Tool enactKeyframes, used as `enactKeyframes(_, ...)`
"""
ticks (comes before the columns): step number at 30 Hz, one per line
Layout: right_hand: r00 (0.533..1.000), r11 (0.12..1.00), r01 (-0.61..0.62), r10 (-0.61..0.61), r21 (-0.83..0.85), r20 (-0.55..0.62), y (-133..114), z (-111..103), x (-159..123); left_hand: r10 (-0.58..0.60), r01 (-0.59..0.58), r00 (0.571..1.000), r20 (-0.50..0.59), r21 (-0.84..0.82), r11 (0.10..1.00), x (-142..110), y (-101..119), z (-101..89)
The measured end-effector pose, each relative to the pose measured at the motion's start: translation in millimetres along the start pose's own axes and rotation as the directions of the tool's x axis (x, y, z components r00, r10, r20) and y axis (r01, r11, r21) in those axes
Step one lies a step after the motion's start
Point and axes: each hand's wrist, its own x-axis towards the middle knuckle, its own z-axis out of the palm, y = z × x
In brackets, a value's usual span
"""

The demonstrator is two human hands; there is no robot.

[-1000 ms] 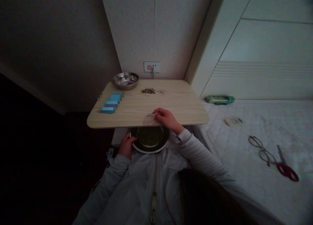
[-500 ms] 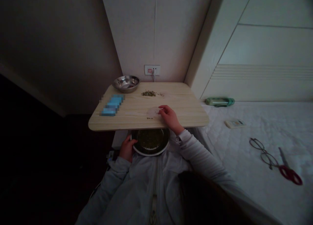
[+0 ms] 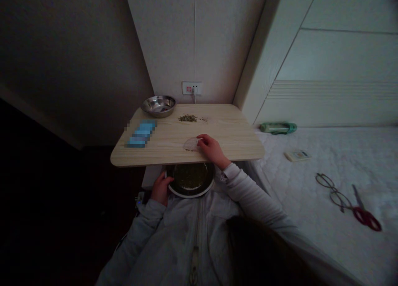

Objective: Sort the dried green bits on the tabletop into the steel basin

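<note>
Below the table's front edge, my left hand (image 3: 161, 189) grips the left rim of a round plate (image 3: 192, 194) with a pale edge, its thumb over the rim. Dark green loose bits (image 3: 190, 176) cover the plate's middle, and the table hides its far side. My right hand (image 3: 213, 149) is over the front of the board, fingers closed at the right side of a small sheer mesh bag (image 3: 189, 144). The bag lies flat-looking on the wood, with a few dark crumbs at its near edge. What the fingertips pinch is partly hidden.
On the wooden table (image 3: 168, 153) are a steel bowl (image 3: 159, 106), a blurred blue-screened phone (image 3: 141, 134) and a heap of dried green bits (image 3: 188, 118). The bed at right holds a green bottle (image 3: 278, 128), a pale box (image 3: 297, 155), glasses (image 3: 334, 191) and red-handled scissors (image 3: 367, 218).
My right hand has shifted slightly left over the sheer bag, whose mesh shows more clearly now. My left hand keeps its hold on the plate. The whole view has moved a little.
</note>
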Motion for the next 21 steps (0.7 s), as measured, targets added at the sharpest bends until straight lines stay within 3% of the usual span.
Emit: enactKeyframes(21,0.993,0.992,-0.006,-0.008,0.124,0.116,-5.3,-5.5,-6.9,0.010,-0.010,1.000,0.002,-0.013,1.000,1.7,-1.8,-1.3)
